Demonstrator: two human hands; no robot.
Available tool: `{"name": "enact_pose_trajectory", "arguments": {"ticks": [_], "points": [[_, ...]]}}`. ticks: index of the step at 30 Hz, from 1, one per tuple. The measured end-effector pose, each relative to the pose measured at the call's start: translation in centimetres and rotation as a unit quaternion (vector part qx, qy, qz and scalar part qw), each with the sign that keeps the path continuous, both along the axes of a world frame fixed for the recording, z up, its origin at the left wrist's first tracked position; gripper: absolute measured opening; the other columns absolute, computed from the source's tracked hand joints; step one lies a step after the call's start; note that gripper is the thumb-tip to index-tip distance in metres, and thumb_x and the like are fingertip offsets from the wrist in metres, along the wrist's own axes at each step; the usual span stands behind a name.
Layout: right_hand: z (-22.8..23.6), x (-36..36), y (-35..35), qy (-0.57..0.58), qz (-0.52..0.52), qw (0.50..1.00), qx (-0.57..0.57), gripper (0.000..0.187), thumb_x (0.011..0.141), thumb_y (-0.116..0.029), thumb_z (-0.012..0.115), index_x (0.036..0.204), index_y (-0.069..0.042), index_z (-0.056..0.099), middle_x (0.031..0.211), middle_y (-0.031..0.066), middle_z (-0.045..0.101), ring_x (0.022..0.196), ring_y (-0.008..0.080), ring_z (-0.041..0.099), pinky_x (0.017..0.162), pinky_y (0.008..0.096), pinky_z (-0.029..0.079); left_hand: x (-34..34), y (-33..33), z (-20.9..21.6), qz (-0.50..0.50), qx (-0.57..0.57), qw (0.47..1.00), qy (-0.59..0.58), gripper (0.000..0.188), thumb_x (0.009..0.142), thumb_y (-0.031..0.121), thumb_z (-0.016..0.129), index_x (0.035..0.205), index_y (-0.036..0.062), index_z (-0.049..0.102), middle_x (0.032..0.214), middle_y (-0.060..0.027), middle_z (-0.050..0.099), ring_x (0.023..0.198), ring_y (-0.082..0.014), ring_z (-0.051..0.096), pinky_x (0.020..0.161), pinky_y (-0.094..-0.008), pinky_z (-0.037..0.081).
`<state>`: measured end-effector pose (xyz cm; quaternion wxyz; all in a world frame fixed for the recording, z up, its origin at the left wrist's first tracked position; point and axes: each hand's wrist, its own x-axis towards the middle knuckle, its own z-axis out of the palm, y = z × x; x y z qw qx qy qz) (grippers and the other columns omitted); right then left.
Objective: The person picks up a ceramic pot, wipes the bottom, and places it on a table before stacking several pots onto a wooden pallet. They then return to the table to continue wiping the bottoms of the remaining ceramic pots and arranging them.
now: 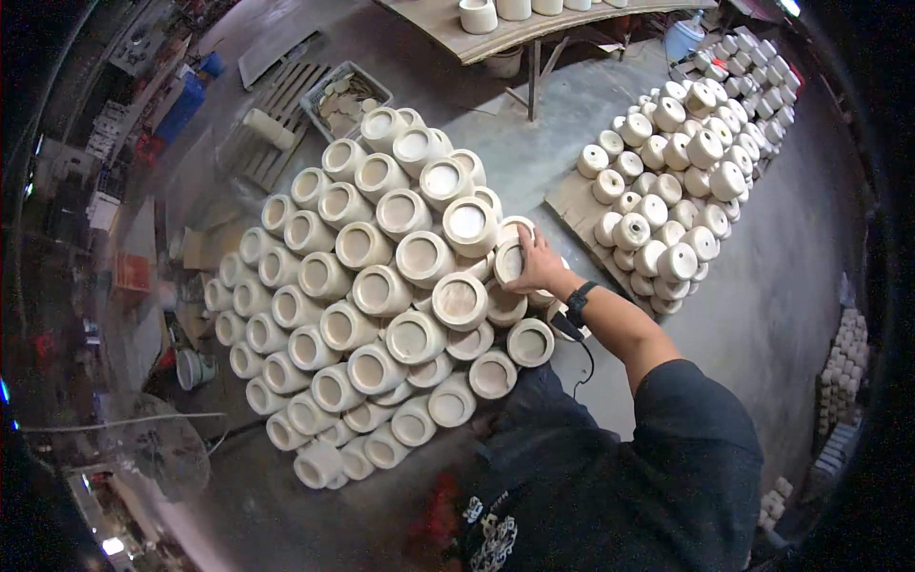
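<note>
My right hand (537, 262) is closed round the rim of an off-white, round clay pot (508, 261) at the right side of a large stack, with fingers over its upper edge and thumb on the lower one. Beside it sit similar pots, among them one with a pale, bright round face (467, 222) and one with a brownish recessed face (459, 300). My right wrist wears a black watch (579, 299). Just below the wrist is a small black object (568, 327) with a thin cord; its kind is unclear. My left hand is not in view.
A second heap of round clay pieces (705, 148), many with small centre holes, lies on a board (581, 210) to the right. At the back stand a table (448, 30) bearing pots, a crate of pieces (383, 93) and a wooden pallet (276, 124). A fan (157, 448) is at lower left.
</note>
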<state>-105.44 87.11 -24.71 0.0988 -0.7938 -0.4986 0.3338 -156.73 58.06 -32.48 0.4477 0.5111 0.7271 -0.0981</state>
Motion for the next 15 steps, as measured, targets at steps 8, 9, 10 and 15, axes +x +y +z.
{"name": "enact_pose_trajectory", "arguments": {"ticks": [8, 9, 10, 15], "points": [[-1.0, -0.9, 0.6, -0.012, 0.040, 0.999, 0.015, 0.127, 0.050, -0.042, 0.088, 0.150, -0.005, 0.019, 0.139, 0.0295, 0.037, 0.123, 0.0476, 0.043, 0.103, 0.0492, 0.044, 1.8, -0.1, -0.3, 0.012, -0.010, 1.000, -0.001, 0.031, 0.085, 0.035, 0.062, 0.091, 0.0041, 0.063, 0.081, -0.0155, 0.064, 0.078, -0.0387, 0.059, 0.074, -0.0500, 0.047], [-1.0, -1.0, 0.7, -0.012, 0.042, 0.999, 0.016, 0.127, 0.050, -0.042, 0.088, 0.150, -0.005, 0.019, 0.139, 0.0295, 0.037, 0.123, 0.0476, 0.043, 0.103, 0.0492, 0.044, 2.0, -0.3, -0.2, 0.015, -0.013, 1.000, -0.001, 0.031, 0.085, 0.035, 0.062, 0.091, 0.0041, 0.063, 0.080, -0.0154, 0.064, 0.078, -0.0386, 0.059, 0.073, -0.0499, 0.047], [-1.0, -1.3, 0.7, -0.002, 0.030, 0.999, 0.033, 0.126, 0.050, -0.041, 0.087, 0.150, -0.004, 0.020, 0.137, 0.0293, 0.038, 0.122, 0.0474, 0.044, 0.102, 0.0487, 0.044, 2.2, -0.3, -0.2, 0.016, -0.014, 1.000, -0.001, 0.031, 0.085, 0.035, 0.061, 0.091, 0.0041, 0.063, 0.080, -0.0153, 0.064, 0.078, -0.0385, 0.059, 0.073, -0.0498, 0.047], [-2.1, -2.0, 1.1, -0.021, 0.035, 0.998, 0.045, 0.128, 0.052, -0.047, 0.087, 0.150, 0.000, 0.019, 0.135, 0.0304, 0.040, 0.118, 0.0477, 0.047, 0.096, 0.0487, 0.050, 3.3, 0.3, -0.6, 0.023, -0.016, 1.000, -0.008, 0.031, 0.085, 0.035, 0.061, 0.090, 0.0042, 0.063, 0.080, -0.0148, 0.064, 0.077, -0.0379, 0.059, 0.072, -0.0493, 0.047]]}}
